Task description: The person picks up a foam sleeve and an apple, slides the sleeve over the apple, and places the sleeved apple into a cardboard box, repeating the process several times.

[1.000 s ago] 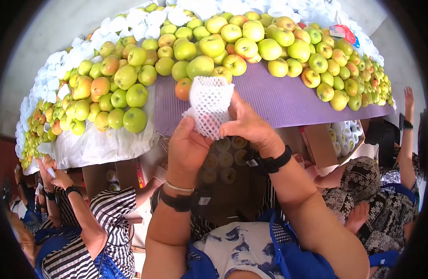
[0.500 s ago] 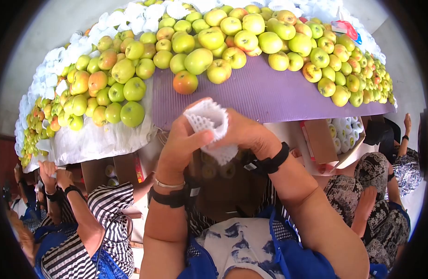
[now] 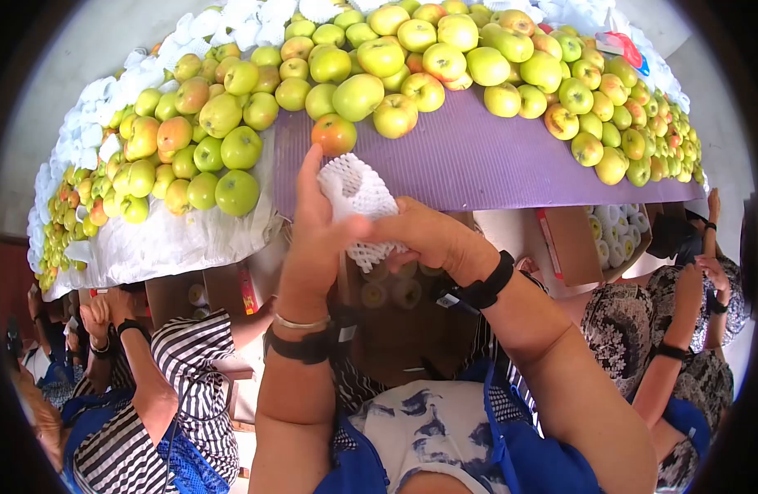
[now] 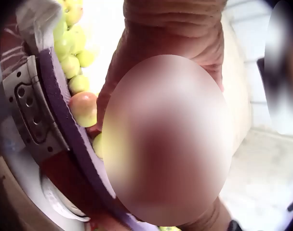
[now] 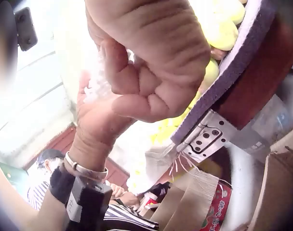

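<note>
A white foam fruit net point(image 3: 364, 191) is between my hands in the head view, with a hollow at its upper left end. My right hand point(image 3: 441, 237) grips its lower right part with curled fingers. Beside it, my left hand point(image 3: 306, 235) holds its fingers straight up, its thumb across the front of the net. Just past the left fingertips sits a red-and-yellow apple point(image 3: 334, 134) at the edge of the pile. The right wrist view shows the curled right fingers point(image 5: 146, 89) in front of the net. A blurred patch covers most of the left wrist view.
Many green-yellow apples point(image 3: 358, 97) are heaped on a table with a purple corrugated sheet point(image 3: 461, 160). White foam nets point(image 3: 239, 25) lie behind them. Below the table edge stands a box point(image 3: 572, 247) of netted fruit. People sit on both sides, one in a striped garment point(image 3: 194, 354).
The net first stood upright between both hands, then tipped with its mouth showing, and now leans left. My left fingers have straightened from their hold on it.
</note>
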Tool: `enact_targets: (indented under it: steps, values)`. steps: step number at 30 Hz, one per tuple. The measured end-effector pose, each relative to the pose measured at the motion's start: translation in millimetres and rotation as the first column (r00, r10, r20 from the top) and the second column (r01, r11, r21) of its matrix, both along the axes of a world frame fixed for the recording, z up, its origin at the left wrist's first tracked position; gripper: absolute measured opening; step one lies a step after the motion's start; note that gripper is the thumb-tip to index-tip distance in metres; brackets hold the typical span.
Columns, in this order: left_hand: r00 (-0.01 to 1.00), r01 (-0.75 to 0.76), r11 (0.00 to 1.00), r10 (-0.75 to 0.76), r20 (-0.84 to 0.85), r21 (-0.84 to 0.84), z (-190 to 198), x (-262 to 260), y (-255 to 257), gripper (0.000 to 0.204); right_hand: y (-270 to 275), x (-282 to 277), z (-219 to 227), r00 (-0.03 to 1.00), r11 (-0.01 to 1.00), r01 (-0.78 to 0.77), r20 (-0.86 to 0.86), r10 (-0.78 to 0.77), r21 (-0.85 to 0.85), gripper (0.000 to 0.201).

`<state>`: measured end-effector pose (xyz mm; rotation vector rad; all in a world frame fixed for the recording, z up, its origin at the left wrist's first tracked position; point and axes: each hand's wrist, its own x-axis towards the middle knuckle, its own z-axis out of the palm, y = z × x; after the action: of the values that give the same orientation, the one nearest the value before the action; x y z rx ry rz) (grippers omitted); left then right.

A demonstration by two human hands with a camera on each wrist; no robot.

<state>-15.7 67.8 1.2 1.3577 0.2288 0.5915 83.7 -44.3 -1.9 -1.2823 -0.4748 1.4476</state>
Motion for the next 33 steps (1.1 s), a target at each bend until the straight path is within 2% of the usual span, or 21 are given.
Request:
enact_targets:
  steps: [2, 4, 5, 7, 8, 11, 13, 14, 17, 20, 23, 25, 26, 27, 29, 30, 31, 33]
  values:
    - [0.987, -0.08, 0.98, 0.103, -0.12, 0.182, -6, -1, 0, 0.056, 2, -2, 0, 0.988, 0.998, -0.042, 0.147, 0.048, -0.046, 0.033]
    - [0.967, -0.162, 0.985, 0.148, -0.207, -0.052, -1, 1, -7, 0.046, 0, -7, -9, 0.97, 0.99, -0.127, 0.2, 0.138, -0.064, 0.035]
    - [0.983, -0.099, 0.971, 0.062, -0.171, -0.216, 2, -1, -4, 0.041, 0, -8, -14, 0.957, 0.983, -0.168, 0.228, 0.18, -0.072, 0.036]
    - [0.995, 0.044, 0.856, -0.085, -0.056, -0.515, 7, -7, 4, 0.033, -2, -4, -19, 0.941, 0.978, -0.196, 0.267, 0.209, -0.072, 0.036]
    - [0.994, 0.059, 0.862, -0.094, -0.046, -0.504, 9, -7, 2, 0.028, -2, -3, -21, 0.931, 0.974, -0.212, 0.287, 0.224, -0.075, 0.037]
    - [0.994, 0.087, 0.901, -0.108, -0.027, -0.425, 10, -4, -3, 0.019, -3, -4, -25, 0.924, 0.956, -0.174, 0.375, 0.076, 0.236, 0.038]
    - [0.996, 0.078, 0.95, -0.09, -0.026, -0.303, 7, 0, -5, 0.019, -1, -16, -16, 0.997, 0.955, -0.055, 0.061, 0.039, 0.291, 0.041]
    - [0.996, 0.065, 0.943, -0.081, -0.036, -0.325, 10, 1, -9, 0.018, 0, -21, -13, 0.995, 0.952, 0.012, -0.099, 0.02, 0.305, 0.044]
    - [0.996, 0.064, 0.93, -0.082, -0.037, -0.361, 19, -2, -16, 0.015, 2, -28, -28, 0.942, 0.975, -0.098, -0.299, 0.156, 0.202, 0.044]
    - [0.992, 0.123, 0.938, -0.112, 0.051, -0.324, 17, -8, -17, 0.009, -6, -28, 12, 0.994, 0.996, -0.085, 0.069, 0.086, -0.01, 0.033]
    - [0.992, 0.089, 0.966, -0.065, 0.108, -0.244, 10, -12, -20, 0.008, 0, -40, -44, 0.936, 0.948, -0.048, 0.346, -0.067, 0.315, 0.022]
    - [0.994, 0.013, 0.986, 0.006, 0.107, -0.168, 6, -12, -20, 0.012, 2, -39, -35, 0.732, 0.974, -0.037, 0.67, -0.125, 0.222, 0.016]
    - [0.993, -0.004, 0.999, 0.009, 0.116, -0.044, 10, -14, -27, 0.02, 3, -38, -32, 0.586, 0.984, -0.016, 0.799, -0.136, 0.179, 0.015]
    - [0.992, -0.019, 0.996, 0.009, 0.128, 0.082, 19, -18, -40, 0.028, 4, -34, -34, 0.457, 0.953, -0.036, 0.853, -0.251, 0.3, 0.017]
    - [0.987, -0.028, 0.951, -0.022, 0.157, 0.308, 40, -24, -63, 0.04, 4, -24, -42, 0.185, 0.855, -0.129, 0.859, -0.477, 0.502, 0.022]
    - [0.966, 0.074, 0.927, -0.159, 0.205, 0.367, 47, -25, -65, 0.039, 5, -20, -26, 0.068, 0.778, -0.128, 0.788, -0.612, 0.615, 0.032]
    - [0.909, 0.131, 0.862, -0.302, 0.287, 0.491, 46, -22, -63, 0.027, 2, -12, -17, -0.003, 0.762, -0.174, 0.774, -0.633, 0.623, 0.034]
    - [0.882, 0.204, 0.859, -0.369, 0.292, 0.47, 54, -22, -69, 0.031, -3, 6, -4, -0.145, 0.727, -0.276, 0.721, -0.678, 0.628, 0.037]
